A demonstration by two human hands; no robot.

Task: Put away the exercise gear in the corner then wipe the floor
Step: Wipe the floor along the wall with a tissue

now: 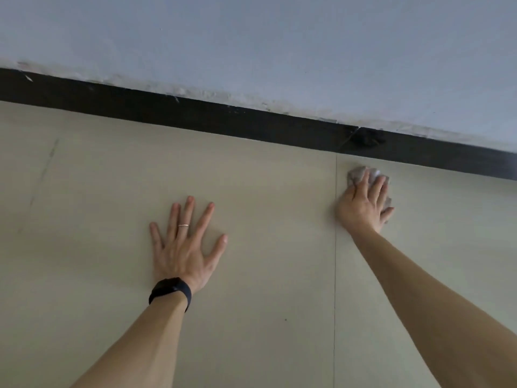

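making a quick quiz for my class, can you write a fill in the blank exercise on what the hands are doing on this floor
1. The right hand presses a crumpled grey ____ against the floor.
2. The left hand lies flat with its fingers ____ and holds nothing.
3. A thin ring and a black wristband are on the ____ hand.
4. Along the foot of the wall runs a ____ baseboard.

Missing words: cloth; spread; left; black
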